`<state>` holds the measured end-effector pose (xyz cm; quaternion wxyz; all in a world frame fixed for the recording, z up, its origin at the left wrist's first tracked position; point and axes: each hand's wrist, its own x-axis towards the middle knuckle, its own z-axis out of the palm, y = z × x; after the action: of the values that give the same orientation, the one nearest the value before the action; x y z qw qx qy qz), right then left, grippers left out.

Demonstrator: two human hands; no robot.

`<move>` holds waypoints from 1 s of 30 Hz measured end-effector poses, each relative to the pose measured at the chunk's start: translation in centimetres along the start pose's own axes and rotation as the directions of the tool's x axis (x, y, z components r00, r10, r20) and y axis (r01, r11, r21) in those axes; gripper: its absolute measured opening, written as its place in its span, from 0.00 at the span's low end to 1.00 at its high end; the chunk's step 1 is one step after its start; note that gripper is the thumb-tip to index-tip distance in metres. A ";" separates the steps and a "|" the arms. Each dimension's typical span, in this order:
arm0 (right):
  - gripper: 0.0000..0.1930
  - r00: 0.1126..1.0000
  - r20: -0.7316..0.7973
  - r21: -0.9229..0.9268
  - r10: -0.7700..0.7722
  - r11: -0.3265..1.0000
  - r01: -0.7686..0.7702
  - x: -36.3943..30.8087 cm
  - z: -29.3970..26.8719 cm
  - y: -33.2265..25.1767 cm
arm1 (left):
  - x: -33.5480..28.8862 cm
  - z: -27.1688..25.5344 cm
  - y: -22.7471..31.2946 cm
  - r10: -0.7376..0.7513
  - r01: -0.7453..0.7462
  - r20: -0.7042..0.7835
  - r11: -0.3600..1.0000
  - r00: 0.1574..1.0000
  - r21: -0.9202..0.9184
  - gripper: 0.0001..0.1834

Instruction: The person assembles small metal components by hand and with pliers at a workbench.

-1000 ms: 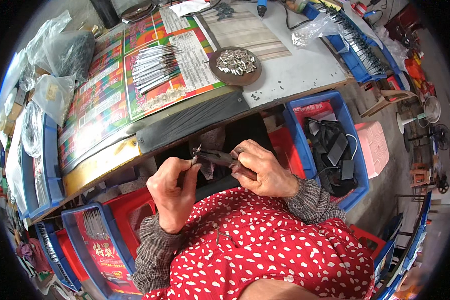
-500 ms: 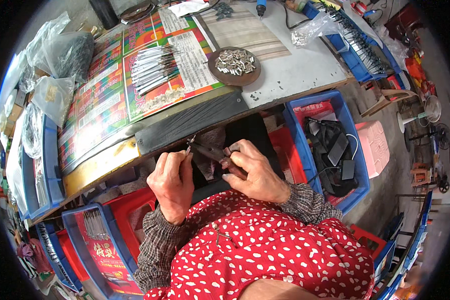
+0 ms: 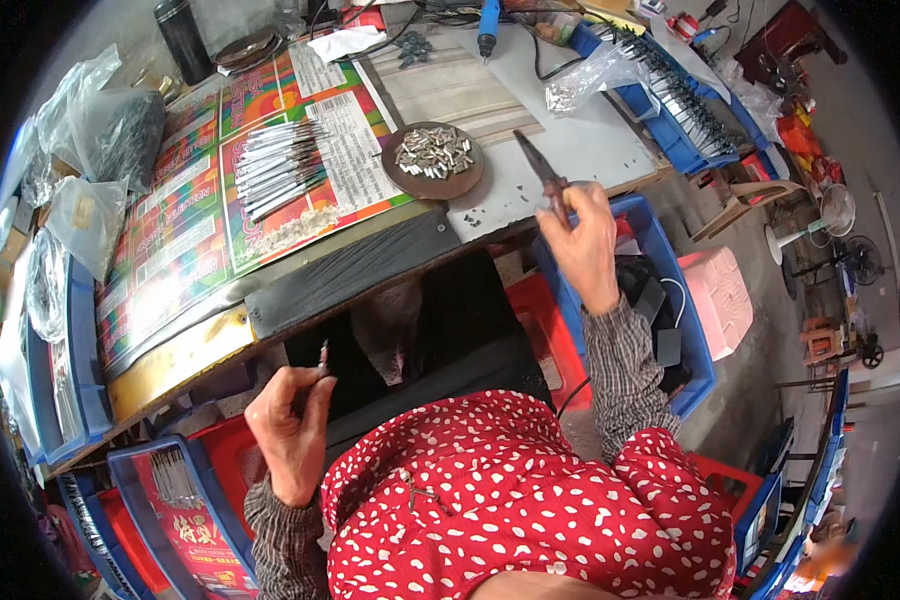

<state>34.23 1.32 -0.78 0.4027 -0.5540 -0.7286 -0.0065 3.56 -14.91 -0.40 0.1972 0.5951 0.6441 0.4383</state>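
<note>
My left hand [image 3: 292, 428] is closed in a pinch above my lap, in front of the table edge. A thin, small metallic piece [image 3: 324, 354] sticks up from its fingertips; its exact kind is too small to make out. Over the table's right front edge, my right hand [image 3: 582, 245] grips dark pliers [image 3: 537, 160] by their reddish-brown handles, the jaws pointing away from me to the far left. Left of the pliers is a round brown dish [image 3: 402, 183] heaped with small silvery tubes [image 3: 432, 153]. Farther left, a bundle of thin white rods [image 3: 275, 170] with dark ends lies on a colourful printed sheet [image 3: 185, 235].
A blue tool [image 3: 488, 30] lies at the back, by a cable. To the right are a blue bin of dark rods [image 3: 675, 95] and a lower blue crate [image 3: 705, 370]. Clear plastic bags [image 3: 85, 220] crowd the left. Red stools [image 3: 548, 330] stand under the table.
The two hands have moved apart. My right hand has carried the pliers up and right over the table; my left has drawn back down and left with the small piece.
</note>
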 end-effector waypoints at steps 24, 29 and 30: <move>0.19 0.967 0.252 -0.381 0.044 0.923 0.057 6.8 3.2 9.2 | -15.2 -18.9 -21.1 -0.169 0.512 -0.515 0.560 0.840 0.652 0.06; 0.17 0.984 0.178 -0.436 0.025 0.898 0.056 6.4 2.6 8.2 | -13.8 -19.0 -21.6 -0.212 0.499 -0.454 0.450 0.866 0.741 0.04; 0.16 0.989 0.146 -0.463 0.008 0.884 0.061 6.1 3.0 8.1 | -14.1 -19.2 -22.3 -0.207 0.494 -0.450 0.415 0.869 0.764 0.05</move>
<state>38.67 10.68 -2.77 0.2040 -0.6236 -0.7402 -0.1471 -21.62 -32.41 -11.68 -0.1329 0.3917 0.9063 0.0867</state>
